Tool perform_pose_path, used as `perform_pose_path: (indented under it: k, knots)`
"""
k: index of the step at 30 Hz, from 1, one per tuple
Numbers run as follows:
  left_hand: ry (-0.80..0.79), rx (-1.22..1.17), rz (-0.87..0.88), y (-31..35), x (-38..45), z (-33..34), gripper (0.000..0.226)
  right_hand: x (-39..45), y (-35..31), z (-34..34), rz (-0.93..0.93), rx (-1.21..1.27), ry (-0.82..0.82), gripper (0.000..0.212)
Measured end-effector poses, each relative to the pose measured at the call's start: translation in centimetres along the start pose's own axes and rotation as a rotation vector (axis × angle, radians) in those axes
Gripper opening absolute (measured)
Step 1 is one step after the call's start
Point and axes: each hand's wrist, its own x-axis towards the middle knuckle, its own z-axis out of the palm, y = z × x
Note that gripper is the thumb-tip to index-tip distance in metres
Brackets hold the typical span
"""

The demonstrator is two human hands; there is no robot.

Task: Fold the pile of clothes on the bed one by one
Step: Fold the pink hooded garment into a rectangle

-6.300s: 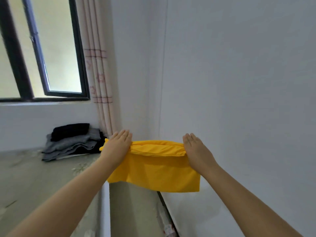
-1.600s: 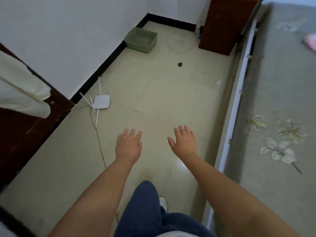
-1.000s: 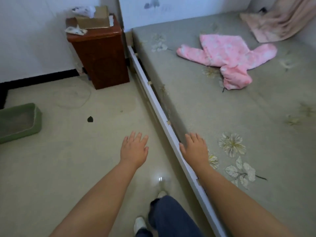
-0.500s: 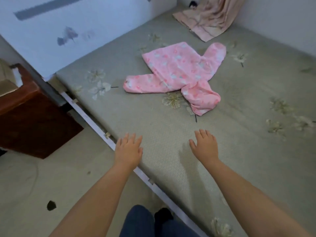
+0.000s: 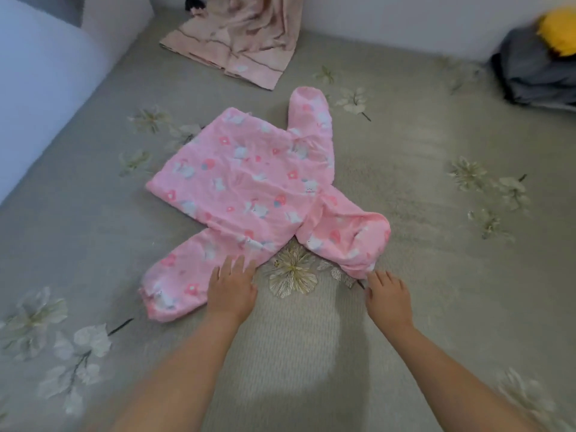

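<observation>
While I lean over the bed, my left hand lies flat with fingers spread, its tips on the near sleeve of the pink top. My right hand is flat and spread too, just below the hood at 5 o'clock, holding nothing. The pink top lies spread out in the middle of the bed.

If I fold it now, I think the bunched hood could make a lumpy, crooked fold. The soft cloth could slide as I pull.

The bed cover is grey with pale flowers. A peach cloth lies at 12 o'clock by the white wall. Folded grey clothes sit at 2 o'clock with a yellow one on top.
</observation>
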Motion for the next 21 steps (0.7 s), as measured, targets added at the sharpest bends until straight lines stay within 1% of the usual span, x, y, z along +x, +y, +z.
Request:
perform_pose_path:
  k: [4,6,8,10,11,13,14,15,16,18,20,21]
  knots:
    - [0.029,-0.05,0.105,-0.7,7.0,3.2,0.054,5.0,-2.6,2.5,0.114,-0.096,-0.041,0.049]
    - [0.01,-0.094,0.145,0.2,9.3,5.4,0.056,6.8,-2.8,4.0,0.191,-0.129,-0.073,0.053]
    - [-0.008,-0.11,0.165,0.8,11.3,7.4,0.058,7.8,-2.4,5.4,0.275,-0.127,-0.072,0.047]
    - [0.028,-0.106,0.168,1.0,13.3,8.7,0.053,8.5,-1.8,6.4,0.255,-0.079,0.034,0.031]
    - [0.07,-0.116,0.182,0.8,14.2,9.1,0.048,8.6,-1.6,6.9,0.232,-0.015,0.098,0.025]
    - [0.206,-0.145,0.263,0.8,15.3,9.0,0.034,8.5,-1.5,7.4,0.21,0.131,0.16,0.018]
    - [0.307,-0.187,0.315,0.7,15.7,9.0,0.029,8.3,-1.6,7.7,0.188,0.172,0.182,0.019]
    - [0.385,-0.206,0.355,0.7,15.8,9.2,0.029,7.9,-1.7,8.1,0.157,0.197,0.211,0.021]
    - [0.401,-0.237,0.372,0.8,15.6,9.0,0.03,7.4,-2.0,8.5,0.132,0.219,0.237,0.023]
    - [0.293,-0.279,0.349,1.1,14.7,8.5,0.025,6.3,-2.4,9.1,0.128,0.269,0.282,0.025]
    - [0.151,-0.358,0.225,1.3,13.3,7.8,0.013,5.0,-2.7,9.2,0.158,0.324,0.332,0.027]
    - [0.114,-0.392,0.158,1.2,12.7,7.6,0.016,4.4,-2.9,9.0,0.195,0.369,0.346,0.028]
